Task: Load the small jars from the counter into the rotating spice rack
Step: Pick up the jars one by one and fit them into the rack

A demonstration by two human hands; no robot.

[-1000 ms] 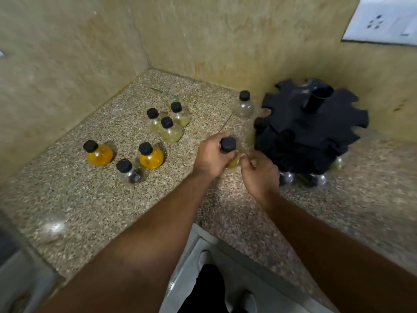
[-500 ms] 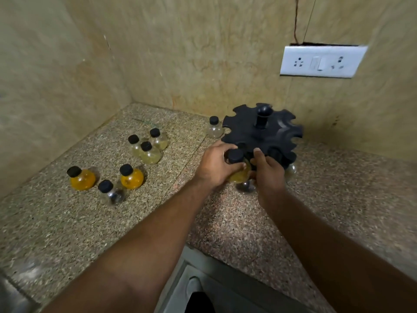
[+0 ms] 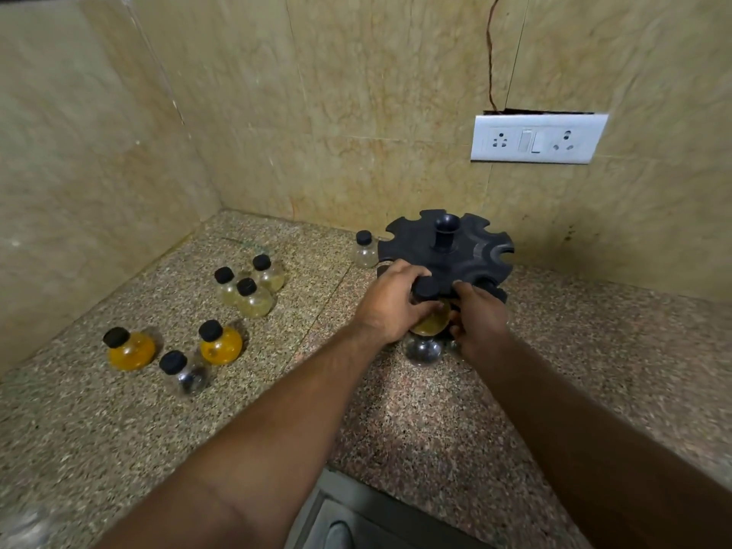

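The left hand (image 3: 390,307) curls its fingers round a round-bellied amber jar (image 3: 432,322) with a black cap (image 3: 427,288). The right hand (image 3: 481,320) grips the same jar from the other side, thumb by the cap. The jar sits between both sets of fingers at the near edge of the black notched rack (image 3: 471,253). Just below the fingers is a clear jar (image 3: 422,350) at the rack's foot. Well left of the fingers, on the speckled counter (image 3: 435,422), stand three pale jars (image 3: 253,303), two orange jars (image 3: 130,350) and a dark-filled jar (image 3: 188,374). An empty jar (image 3: 365,251) stands just beyond the left fingers, beside the rack.
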